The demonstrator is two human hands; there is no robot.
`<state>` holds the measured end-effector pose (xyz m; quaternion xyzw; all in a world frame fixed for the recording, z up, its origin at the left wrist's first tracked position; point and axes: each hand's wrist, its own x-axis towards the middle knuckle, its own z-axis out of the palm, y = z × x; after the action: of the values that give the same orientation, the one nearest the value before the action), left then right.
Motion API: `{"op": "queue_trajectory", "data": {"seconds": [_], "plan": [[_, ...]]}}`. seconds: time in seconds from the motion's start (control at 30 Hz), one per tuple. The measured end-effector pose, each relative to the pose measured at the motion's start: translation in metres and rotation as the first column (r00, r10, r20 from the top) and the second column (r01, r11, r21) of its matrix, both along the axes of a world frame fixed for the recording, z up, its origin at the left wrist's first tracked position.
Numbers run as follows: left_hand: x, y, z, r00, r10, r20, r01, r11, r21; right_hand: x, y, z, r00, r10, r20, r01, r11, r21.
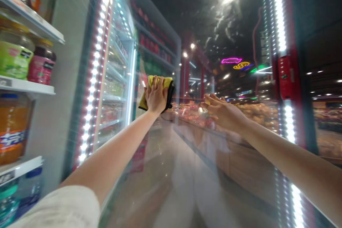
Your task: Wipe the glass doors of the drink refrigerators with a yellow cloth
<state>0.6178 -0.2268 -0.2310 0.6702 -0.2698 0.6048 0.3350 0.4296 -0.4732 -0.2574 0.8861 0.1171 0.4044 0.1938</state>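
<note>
My left hand (pixel 155 96) presses a folded yellow cloth (pixel 167 82) with black edging flat against the glass door (pixel 187 171). Its fingers lie spread over the cloth, pointing up. My right hand (pixel 223 110) is raised at the same pane, further right, with its fingers stretched out and nothing in them. Whether its fingertips touch the glass or stay just short of it, I cannot tell. Reflections of a pale-clothed figure and of lights lie across the pane.
Shelves at the left hold a green-labelled bottle (pixel 16 55), a pink-labelled bottle (pixel 42 62) and an orange drink bottle (pixel 13 128). LED strips run up the left frame (pixel 91 89) and the right frame (pixel 290 124). A red fitting (pixel 286 77) sits on the right frame.
</note>
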Motion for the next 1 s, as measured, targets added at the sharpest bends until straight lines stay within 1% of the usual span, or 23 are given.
{"op": "queue_trajectory", "data": {"seconds": [0.03, 0.07, 0.1, 0.13, 0.17, 0.23, 0.27, 0.33, 0.37, 0.4, 0.43, 0.47, 0.53, 0.57, 0.6, 0.67, 0.73, 0.8, 0.87, 0.9, 0.93, 0.97, 1.0], "plan": [[-0.003, -0.014, 0.019, 1.0, -0.001, -0.022, -0.001, 0.997, -0.075, 0.0, -0.002, 0.002, 1.0, 0.007, -0.014, -0.006, 1.0, 0.006], [-0.007, -0.029, 0.033, 1.0, -0.011, -0.019, 0.01, 0.996, -0.092, -0.001, -0.004, 0.004, 0.999, 0.02, -0.027, -0.02, 1.0, 0.008], [-0.013, -0.043, 0.041, 1.0, -0.023, 0.007, 0.024, 0.996, -0.087, -0.002, -0.008, 0.006, 0.999, 0.041, -0.034, -0.041, 0.999, 0.004], [-0.019, -0.055, 0.042, 0.999, -0.03, 0.045, 0.032, 0.999, -0.042, -0.004, -0.013, 0.008, 0.997, 0.064, -0.033, -0.064, 0.998, -0.008], [-0.026, -0.063, 0.036, 0.995, -0.032, 0.09, 0.029, 0.999, 0.034, -0.007, -0.019, 0.009, 0.996, 0.082, -0.022, -0.082, 0.996, -0.024], [-0.037, -0.067, 0.008, 0.981, -0.027, 0.191, -0.024, 0.965, 0.261, -0.015, -0.032, 0.012, 0.996, 0.08, 0.034, -0.078, 0.995, -0.063], [-0.041, -0.062, -0.011, 0.971, -0.026, 0.237, -0.071, 0.918, 0.39, -0.02, -0.039, 0.013, 0.995, 0.063, 0.072, -0.057, 0.995, -0.081], [-0.043, -0.046, -0.043, 0.946, -0.067, 0.318, -0.15, 0.778, 0.611, -0.029, -0.052, 0.016, 0.991, 0.016, 0.135, -0.001, 0.994, -0.108], [-0.043, -0.038, -0.053, 0.941, -0.081, 0.33, -0.166, 0.737, 0.655, -0.033, -0.057, 0.017, 0.988, -0.006, 0.156, 0.024, 0.993, -0.114], [-0.042, -0.031, -0.057, 0.943, -0.073, 0.324, -0.169, 0.735, 0.657, -0.036, -0.062, 0.019, 0.985, -0.026, 0.173, 0.046, 0.992, -0.115], [-0.041, -0.028, -0.056, 0.952, -0.05, 0.303, -0.159, 0.763, 0.626, -0.039, -0.066, 0.021, 0.982, -0.043, 0.185, 0.064, 0.992, -0.112], [-0.04, -0.029, -0.048, 0.963, -0.014, 0.268, -0.143, 0.818, 0.557, -0.041, -0.07, 0.024, 0.979, -0.057, 0.196, 0.079, 0.991, -0.104], [-0.043, -0.045, -0.023, 0.985, 0.061, 0.164, -0.114, 0.934, 0.338, -0.044, -0.077, 0.032, 0.976, -0.071, 0.207, 0.089, 0.993, -0.079], [-0.046, -0.059, -0.008, 0.99, 0.084, 0.111, -0.106, 0.97, 0.219, -0.045, -0.081, 0.036, 0.977, -0.067, 0.204, 0.083, 0.994, -0.07], [-0.051, -0.074, 0.004, 0.993, 0.095, 0.07, -0.103, 0.987, 0.123, -0.045, -0.085, 0.04, 0.979, -0.056, 0.194, 0.07, 0.995, -0.066], [-0.062, -0.106, 0.018, 0.993, 0.091, 0.07, -0.095, 0.993, 0.064, -0.046, -0.092, 0.046, 0.986, -0.026, 0.166, 0.038, 0.997, -0.07], [-0.073, -0.127, 0.012, 0.985, 0.052, 0.167, -0.08, 0.983, 0.165, -0.047, -0.099, 0.048, 0.989, 0.0, 0.146, 0.012, 0.996, -0.086], [-0.079, -0.132, -0.011, 0.956, -0.03, 0.291, -0.082, 0.928, 0.364, -0.048, -0.106, 0.047, 0.989, 0.019, 0.144, -0.004, 0.994, -0.106], [-0.08, -0.121, -0.035, 0.921, -0.132, 0.367, -0.113, 0.81, 0.575, -0.051, -0.113, 0.046, 0.987, 0.025, 0.157, -0.004, 0.991, -0.131], [-0.079, -0.113, -0.044, 0.909, -0.171, 0.381, -0.132, 0.748, 0.65, -0.053, -0.116, 0.045, 0.986, 0.022, 0.165, 0.003, 0.989, -0.146], [-0.077, -0.104, -0.048, 0.904, -0.19, 0.383, -0.144, 0.708, 0.691, -0.055, -0.12, 0.045, 0.984, 0.016, 0.175, 0.013, 0.987, -0.162], [-0.075, -0.098, -0.047, 0.909, -0.185, 0.374, -0.145, 0.701, 0.698, -0.058, -0.123, 0.045, 0.982, 0.009, 0.189, 0.026, 0.983, -0.181], [-0.073, -0.094, -0.041, 0.921, -0.159, 0.356, -0.134, 0.728, 0.672, -0.062, -0.126, 0.046, 0.978, 0.002, 0.208, 0.041, 0.979, -0.2]]}}
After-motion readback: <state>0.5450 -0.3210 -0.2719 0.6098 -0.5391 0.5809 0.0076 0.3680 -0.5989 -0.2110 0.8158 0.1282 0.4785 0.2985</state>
